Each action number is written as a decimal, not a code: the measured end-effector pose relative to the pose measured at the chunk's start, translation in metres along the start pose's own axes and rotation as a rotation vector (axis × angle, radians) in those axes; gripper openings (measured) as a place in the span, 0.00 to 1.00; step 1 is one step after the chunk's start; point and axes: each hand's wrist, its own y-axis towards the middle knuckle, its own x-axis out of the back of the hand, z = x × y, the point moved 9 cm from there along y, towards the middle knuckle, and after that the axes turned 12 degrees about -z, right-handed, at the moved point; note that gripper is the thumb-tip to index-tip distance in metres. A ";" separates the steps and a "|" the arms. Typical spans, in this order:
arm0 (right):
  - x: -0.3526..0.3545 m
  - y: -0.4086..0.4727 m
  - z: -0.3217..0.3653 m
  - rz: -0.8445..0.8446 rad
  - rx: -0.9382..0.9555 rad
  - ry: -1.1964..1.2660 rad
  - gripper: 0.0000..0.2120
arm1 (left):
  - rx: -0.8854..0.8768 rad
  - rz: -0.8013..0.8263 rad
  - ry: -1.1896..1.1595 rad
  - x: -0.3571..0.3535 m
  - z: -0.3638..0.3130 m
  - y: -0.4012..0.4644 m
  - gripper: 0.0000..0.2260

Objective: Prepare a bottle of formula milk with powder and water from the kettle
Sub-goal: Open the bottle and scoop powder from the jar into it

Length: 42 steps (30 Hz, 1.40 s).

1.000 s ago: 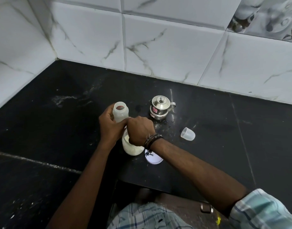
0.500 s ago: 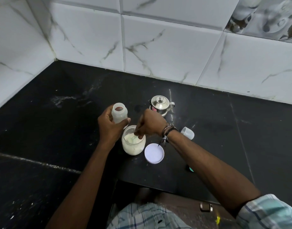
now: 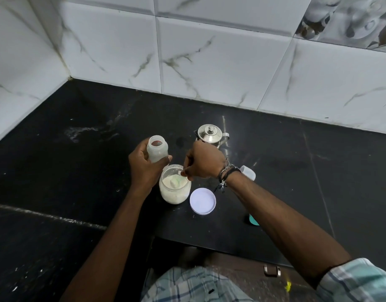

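Note:
My left hand (image 3: 144, 168) grips an open, cloudy plastic baby bottle (image 3: 157, 149), upright on the black counter. Just in front of it stands an open glass jar of white formula powder (image 3: 174, 190). My right hand (image 3: 201, 160) is above the jar's rim and pinches the handle of a pale scoop (image 3: 176, 182) whose bowl lies in the powder. A small steel kettle (image 3: 210, 132) with its lid on stands behind my right hand, partly hidden by it.
The jar's white lid (image 3: 202, 201) lies flat right of the jar. A clear bottle cap (image 3: 248, 172) lies on its side behind my right wrist, a teal piece (image 3: 254, 220) peeks out under my forearm. White marble tiles back the counter (image 3: 78, 160).
My right hand has swung from over the jar, beside the bottle, to the jar's right rim, uncovering the jar mouth and the lid. The scoop now sits in the powder. The left hand stays put.

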 end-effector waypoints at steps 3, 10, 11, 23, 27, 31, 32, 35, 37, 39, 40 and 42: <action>-0.001 -0.001 -0.001 -0.014 0.014 -0.059 0.08 | -0.005 -0.003 0.017 0.000 0.000 0.000 0.24; 0.002 0.000 0.005 -0.014 0.044 -0.051 0.08 | -0.006 0.000 0.021 0.000 -0.002 0.001 0.24; 0.003 0.000 0.006 -0.025 0.051 -0.059 0.08 | -0.005 -0.001 0.023 0.000 -0.001 0.001 0.24; 0.020 -0.001 0.034 -0.173 0.195 -0.187 0.09 | -0.003 0.003 0.004 0.000 -0.003 0.002 0.24; 0.013 -0.001 0.047 -0.170 0.267 -0.223 0.08 | -0.015 -0.003 0.006 0.001 -0.004 0.003 0.26; 0.003 -0.005 0.050 -0.134 0.304 -0.251 0.08 | -0.022 -0.008 0.010 0.003 -0.003 0.004 0.26; 0.002 -0.006 0.050 -0.128 0.305 -0.248 0.08 | -0.023 -0.008 0.012 0.003 -0.003 0.005 0.26; 0.000 -0.006 0.049 -0.124 0.300 -0.242 0.08 | -0.027 -0.008 0.014 0.005 -0.001 0.006 0.26; -0.001 -0.004 0.047 -0.122 0.279 -0.222 0.08 | -0.029 -0.006 0.013 0.004 -0.001 0.005 0.25; -0.001 -0.002 0.045 -0.111 0.254 -0.196 0.08 | -0.031 -0.007 0.017 0.003 -0.004 0.003 0.26; -0.001 -0.001 0.043 -0.108 0.241 -0.183 0.08 | -0.030 -0.008 0.019 0.003 -0.005 0.002 0.26; 0.002 0.000 0.040 -0.116 0.222 -0.149 0.07 | -0.024 -0.010 0.014 0.004 -0.004 0.002 0.25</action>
